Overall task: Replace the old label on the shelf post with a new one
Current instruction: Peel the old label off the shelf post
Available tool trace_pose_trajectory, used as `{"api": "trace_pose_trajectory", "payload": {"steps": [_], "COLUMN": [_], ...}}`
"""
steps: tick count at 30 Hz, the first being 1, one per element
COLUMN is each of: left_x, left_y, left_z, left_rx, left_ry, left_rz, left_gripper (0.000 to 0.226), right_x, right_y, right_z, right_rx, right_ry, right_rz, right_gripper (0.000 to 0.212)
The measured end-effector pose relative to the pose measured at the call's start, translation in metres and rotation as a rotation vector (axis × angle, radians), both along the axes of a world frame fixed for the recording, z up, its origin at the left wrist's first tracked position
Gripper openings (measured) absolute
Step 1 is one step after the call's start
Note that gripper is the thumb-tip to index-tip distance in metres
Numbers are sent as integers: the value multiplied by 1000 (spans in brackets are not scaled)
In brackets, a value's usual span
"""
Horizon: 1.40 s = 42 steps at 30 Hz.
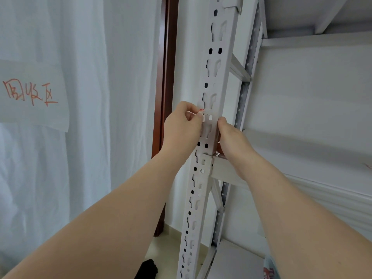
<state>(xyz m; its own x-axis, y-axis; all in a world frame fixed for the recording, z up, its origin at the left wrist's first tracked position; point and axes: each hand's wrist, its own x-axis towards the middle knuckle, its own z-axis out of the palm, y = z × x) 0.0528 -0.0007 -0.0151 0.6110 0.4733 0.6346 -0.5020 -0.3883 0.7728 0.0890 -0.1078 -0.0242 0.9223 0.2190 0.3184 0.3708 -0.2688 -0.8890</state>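
Head view, left hand (182, 125) pinching label (202, 114), on shelf post (213, 77)

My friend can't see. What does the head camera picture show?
A person's left hand pinches a small label with red marks at a white slotted shelf post, and the right hand grips the post's right edge.
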Motion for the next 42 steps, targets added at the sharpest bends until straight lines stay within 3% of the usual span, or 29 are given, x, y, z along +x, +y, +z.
{"api": "trace_pose_trajectory", "payload": {"steps": [3,6,13,29,42], "left_x": [-1,3,5,7,11], "left_y": [0,1,16,16,16], "left_z": [3,8,7,7,4], "left_rx": [-92,-50,109,376,425], "left_ry": [13,82,92,53,39], "left_rz": [-84,-91,-233,-13,65], "left_gripper": [21,40,37,40,40], "right_x": [1,1,0,-2,-2], "right_y": [0,0,1,3,3], "right_z": [1,1,0,1,0], "right_rx": [2,-10,-12,39,23], "right_ry": [9,7,-8,22,13], "right_rz": [-3,3,-7,-26,-32], "right_gripper": [47,49,47,45,46]}}
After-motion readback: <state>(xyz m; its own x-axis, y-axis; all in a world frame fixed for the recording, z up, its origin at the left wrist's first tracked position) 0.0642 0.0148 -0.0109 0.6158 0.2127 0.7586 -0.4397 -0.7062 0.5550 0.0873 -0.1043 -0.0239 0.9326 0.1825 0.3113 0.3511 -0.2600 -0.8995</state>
